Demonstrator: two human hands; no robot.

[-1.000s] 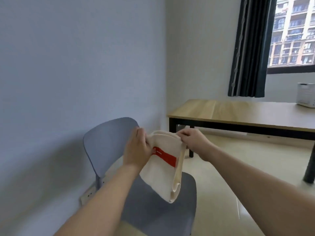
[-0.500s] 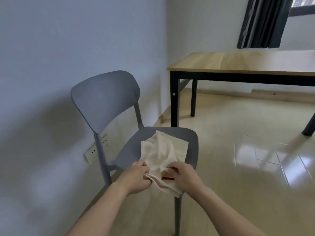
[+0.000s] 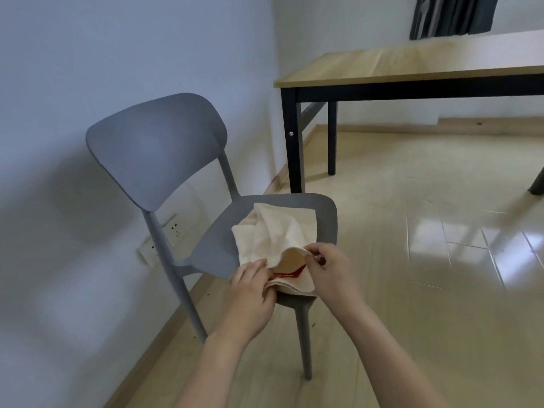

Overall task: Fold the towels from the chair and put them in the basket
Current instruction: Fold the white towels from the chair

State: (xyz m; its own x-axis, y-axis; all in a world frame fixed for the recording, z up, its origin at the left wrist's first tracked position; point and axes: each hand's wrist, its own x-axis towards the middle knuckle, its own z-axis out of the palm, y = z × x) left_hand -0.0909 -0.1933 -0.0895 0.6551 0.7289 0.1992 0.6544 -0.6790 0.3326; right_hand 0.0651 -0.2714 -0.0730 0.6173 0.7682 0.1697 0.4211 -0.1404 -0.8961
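Cream terry cloth fills the middle of your head view: a towel (image 3: 273, 237) lies bunched on the seat of a grey plastic chair (image 3: 159, 148), spread from the seat's centre to its near front edge, where the cloth hangs slightly over the rim. A red band (image 3: 290, 273) shows on the layer nearest you, partly covered by a lifted flap.

Your left hand (image 3: 250, 293) sits at the front left part of the towel, fingers curled down and closed on the cloth's near edge, knuckles facing you. Your right hand (image 3: 329, 269) is just beside it on the right, thumb and forefinger pinched shut on the towel's upper layer, raising that edge into a small arch so the shaded underside shows beneath it. The two hands are near each other but apart, with the red band between them. Both forearms come in bare from the bottom of the frame.

You see the chair standing close to a pale blue wall, its backrest turned toward the left, with a white wall socket (image 3: 164, 240) behind its rear leg. Beyond the chair, at the upper right, stands a wooden-topped table (image 3: 397, 63) on black legs, well apart from the towel. Dark curtains (image 3: 453, 14) hang behind it. Glossy light flooring reflects window light at the right.
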